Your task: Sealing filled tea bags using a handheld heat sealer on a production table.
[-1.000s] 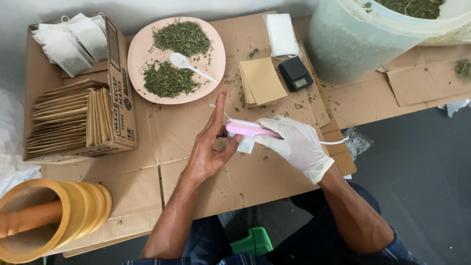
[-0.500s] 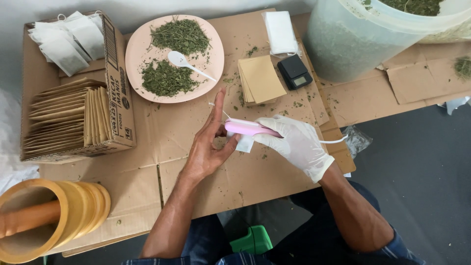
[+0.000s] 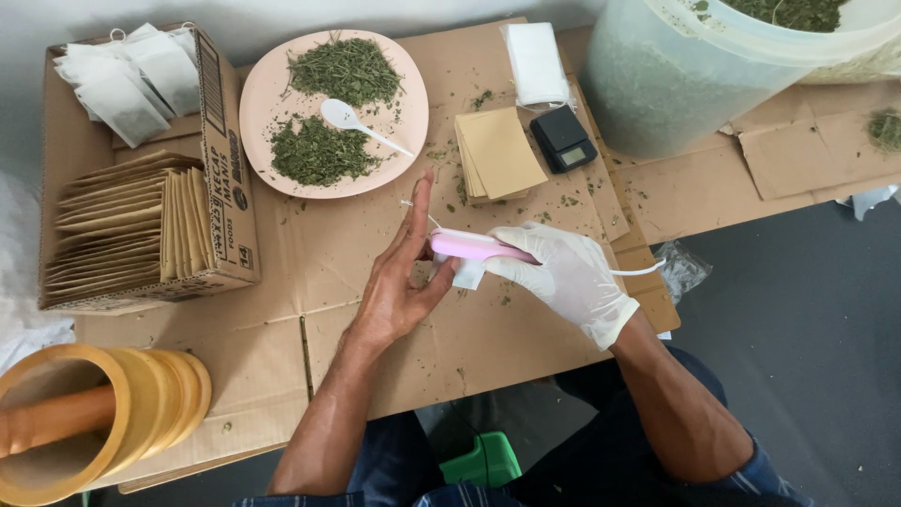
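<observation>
Gloved right hand clamps smooth pink sealer; bare left hand, fingers straight together, touches half-hidden white sachet.

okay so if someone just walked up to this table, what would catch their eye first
Probably the two hands at the centre: the gloved right hand presses a pink handheld tool onto a small white pouch, steadied by the bare left hand. Behind them sits a pink plate with two heaps of green dried leaves and a white spoon.
</observation>
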